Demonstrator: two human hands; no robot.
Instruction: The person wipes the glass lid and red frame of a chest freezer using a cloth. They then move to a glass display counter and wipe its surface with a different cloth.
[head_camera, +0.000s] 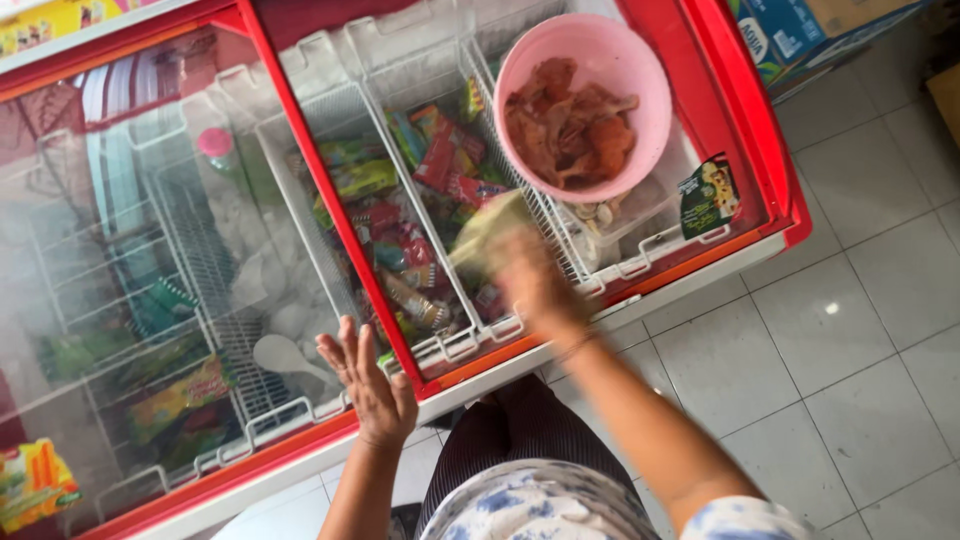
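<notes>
Pink bowl (585, 100) of reddish pieces, wire basket (440, 345) of wrapped packets (440, 160)

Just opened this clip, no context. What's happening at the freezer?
A person stands at an open red chest freezer. Their left hand rests flat, fingers spread, against the red frame of the glass lid. Their right hand, blurred by motion, reaches into the wire basket of colourful packets, apparently holding a yellowish one. A pink bowl of reddish pieces sits in the next basket.
</notes>
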